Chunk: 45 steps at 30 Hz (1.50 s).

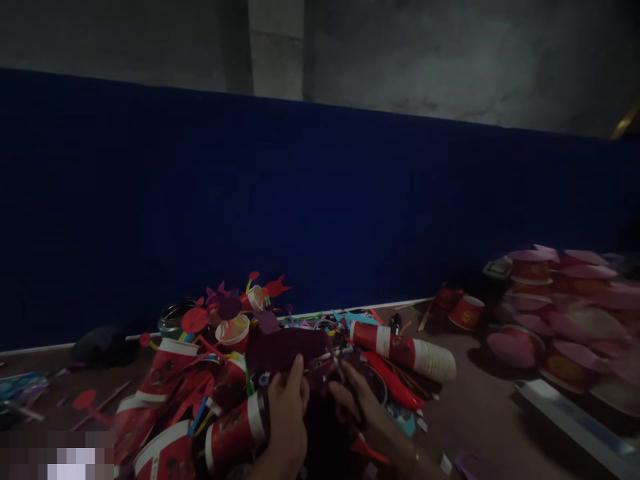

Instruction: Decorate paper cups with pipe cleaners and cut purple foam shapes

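My left hand [289, 413] is closed on a dark purple sheet [285, 350], probably paper, with one finger stretched along it. In my right hand [367, 410] is a dark pair of scissors [356, 400], its blades by the sheet's right edge. Dim light and blur hide the exact cut line. Left of my left hand lies a red paper cup [235, 430] on its side, among several others with coloured paper shapes. Just beyond my right hand rests a stack of red and white paper cups [420, 357], with a red shiny strip [395, 380] beside it.
A tall blue panel [320, 213] stands behind the brown work surface [465, 407]. At the right are piled red cups with pink paper tops [575, 363], blurred, and a long pale box [570, 417]. A roll of tape [177, 317] and a black bundle [106, 345] lie left.
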Motion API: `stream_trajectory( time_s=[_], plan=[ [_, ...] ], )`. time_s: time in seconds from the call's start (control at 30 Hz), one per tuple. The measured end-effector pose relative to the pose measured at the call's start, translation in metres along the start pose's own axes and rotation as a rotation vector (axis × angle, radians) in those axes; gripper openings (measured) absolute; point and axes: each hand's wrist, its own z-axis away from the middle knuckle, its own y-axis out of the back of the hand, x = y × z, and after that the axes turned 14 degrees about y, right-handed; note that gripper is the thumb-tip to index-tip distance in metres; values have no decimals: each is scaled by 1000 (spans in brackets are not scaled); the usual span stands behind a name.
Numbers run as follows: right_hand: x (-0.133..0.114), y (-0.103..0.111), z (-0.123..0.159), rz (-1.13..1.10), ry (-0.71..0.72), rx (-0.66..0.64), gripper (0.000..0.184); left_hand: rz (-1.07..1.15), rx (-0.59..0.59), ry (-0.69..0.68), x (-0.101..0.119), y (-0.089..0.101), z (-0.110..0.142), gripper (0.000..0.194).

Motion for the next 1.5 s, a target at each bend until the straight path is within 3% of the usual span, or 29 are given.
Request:
stream_trajectory(
  time_s=[0.17,0.27,0.63,0.8,1.03,1.5],
  plan=[
    [7,-19,-1,79,50,-90,27,-19,10,31,-1,3,-2,52],
    [6,-23,0,89,50,-61,27,-54,29,67,-5,5,1,52],
    [3,-25,0,141,36,24,38,-79,47,147,-8,3,8,52],
    [6,-24,-2,159,-16,-20,38,-49,6,141,-6,2,8,53],
    [12,-20,-2,135,65,54,40,-46,77,212,-13,5,10,47],
    [2,-27,-4,137,-85,-3,41,82,18,188,-11,3,11,49]
  ],
)
